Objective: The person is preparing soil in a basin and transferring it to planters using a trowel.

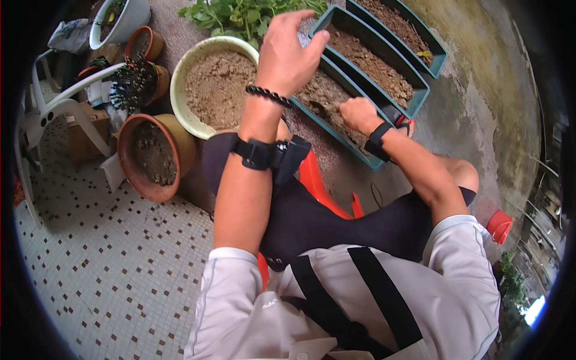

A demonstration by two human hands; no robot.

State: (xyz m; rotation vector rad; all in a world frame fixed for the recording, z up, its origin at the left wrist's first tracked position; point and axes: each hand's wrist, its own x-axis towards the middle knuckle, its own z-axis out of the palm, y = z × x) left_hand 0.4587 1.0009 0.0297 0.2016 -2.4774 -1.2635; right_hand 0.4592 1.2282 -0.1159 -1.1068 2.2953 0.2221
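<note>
My right hand [360, 116] is closed around the handle of a small trowel [319, 107], whose dark blade rests in the soil of the nearest green rectangular planter [324, 120]. Most of the handle is hidden inside the fist. My left hand [288, 54] is raised near that planter's far left end, thumb and fingers apart, with nothing in it. Crumbly brown soil [330, 92] lies in the planter, and beside my left forearm is a round pale-green pot [177, 85] filled with soil.
Two more green planters [425, 96] with soil lie beyond. Leafy green plants [247, 18] are at the top. At left are a terracotta-rimmed pot [123, 166], smaller pots [157, 45] and a white plastic chair [72, 105]. A red stool [317, 180] is beneath me.
</note>
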